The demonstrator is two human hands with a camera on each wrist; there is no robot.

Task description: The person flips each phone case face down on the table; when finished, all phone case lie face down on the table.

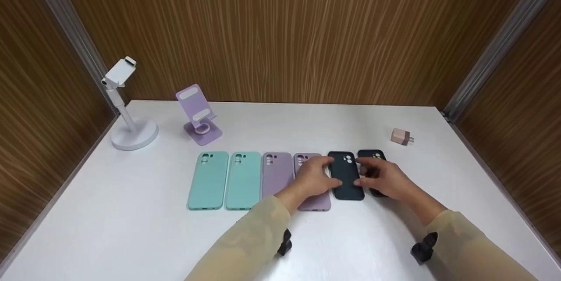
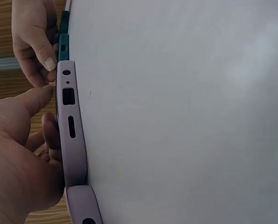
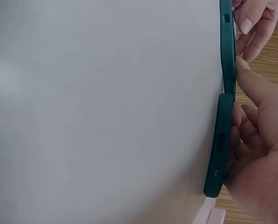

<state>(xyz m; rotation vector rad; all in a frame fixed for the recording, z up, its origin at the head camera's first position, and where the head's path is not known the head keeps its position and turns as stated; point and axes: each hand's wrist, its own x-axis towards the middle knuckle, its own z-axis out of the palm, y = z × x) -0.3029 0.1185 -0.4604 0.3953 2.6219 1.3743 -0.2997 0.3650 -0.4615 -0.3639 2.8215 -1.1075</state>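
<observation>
Two dark green phone cases lie at the right end of a row on the white table. The left one (image 1: 347,169) has my left hand (image 1: 313,178) at its left edge and my right hand (image 1: 388,179) at its right edge. Thumb and index fingertips of each hand touch its sides, the index fingers near the camera end. My right hand partly covers the rightmost dark green case (image 3: 218,144), seen edge-on in the right wrist view. Below my left hand lies a lilac phone case (image 1: 319,203), whose port edge faces the left wrist camera.
Another lilac case (image 1: 276,176) and two teal cases (image 1: 208,184) (image 1: 243,184) continue the row leftward. Behind stand a white phone stand (image 1: 134,134) and a purple phone stand (image 1: 195,103). A pink charger plug (image 1: 399,136) lies at back right. Wood-grain panels (image 1: 280,35) surround the table.
</observation>
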